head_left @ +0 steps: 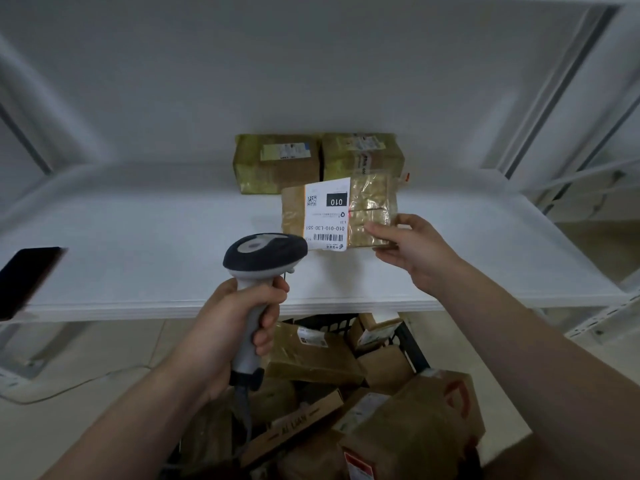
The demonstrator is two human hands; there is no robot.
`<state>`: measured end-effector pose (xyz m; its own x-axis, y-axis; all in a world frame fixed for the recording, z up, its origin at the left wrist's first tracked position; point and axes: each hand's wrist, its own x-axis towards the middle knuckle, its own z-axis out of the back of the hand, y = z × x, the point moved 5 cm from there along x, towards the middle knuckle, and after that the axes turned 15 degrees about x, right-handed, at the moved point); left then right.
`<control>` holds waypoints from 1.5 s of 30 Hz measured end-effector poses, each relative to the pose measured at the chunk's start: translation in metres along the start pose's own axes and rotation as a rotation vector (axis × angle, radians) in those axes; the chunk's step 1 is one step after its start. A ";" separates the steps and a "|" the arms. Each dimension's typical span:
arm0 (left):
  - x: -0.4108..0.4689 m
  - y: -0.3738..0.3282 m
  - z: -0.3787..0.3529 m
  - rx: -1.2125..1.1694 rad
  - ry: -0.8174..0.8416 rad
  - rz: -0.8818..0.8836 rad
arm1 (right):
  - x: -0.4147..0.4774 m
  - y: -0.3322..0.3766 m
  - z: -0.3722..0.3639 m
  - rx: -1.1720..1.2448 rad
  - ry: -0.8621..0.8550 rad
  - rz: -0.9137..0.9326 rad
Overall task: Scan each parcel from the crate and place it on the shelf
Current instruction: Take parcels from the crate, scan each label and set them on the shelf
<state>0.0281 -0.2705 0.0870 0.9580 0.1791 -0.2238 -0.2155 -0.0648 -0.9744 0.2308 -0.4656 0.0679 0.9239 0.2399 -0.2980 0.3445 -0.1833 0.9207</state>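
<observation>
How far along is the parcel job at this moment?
Done: two parcels stand at the back of the shelf. In hand: the right hand holds a labelled parcel at the shelf while the left hand aims the scanner at it. Left: many parcels in the crate.

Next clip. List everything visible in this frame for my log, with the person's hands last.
held parcel: one, tan with white label, over the shelf, in front of the shelved pair
shelved parcels: two, yellowish-tan, side by side at the shelf's back
scanner: one, white handle and dark head, next to the held parcel's label
shelf: one, white, across mid-view
crate: one, black, below the shelf
crate parcels: several, brown, piled in the crate
dark flat object: one, black, shelf's left end
cable: one, grey, on the floor at left
left hand: grips the scanner handle
right hand: pinches the held parcel's right edge
</observation>
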 end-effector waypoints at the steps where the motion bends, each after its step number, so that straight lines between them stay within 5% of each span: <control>1: 0.002 0.000 -0.001 0.008 0.001 -0.008 | 0.000 0.001 0.000 -0.001 0.000 0.005; 20: -0.005 0.000 -0.018 -0.065 0.163 -0.027 | -0.044 0.006 0.005 0.059 0.045 0.060; 45: -0.011 0.008 -0.017 -0.008 0.184 -0.060 | -0.048 0.005 0.001 0.122 0.042 0.062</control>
<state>0.0195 -0.2892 0.0822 0.9877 0.0006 -0.1566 -0.1562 -0.0671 -0.9854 0.1883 -0.4795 0.0868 0.9373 0.2634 -0.2284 0.3070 -0.3128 0.8989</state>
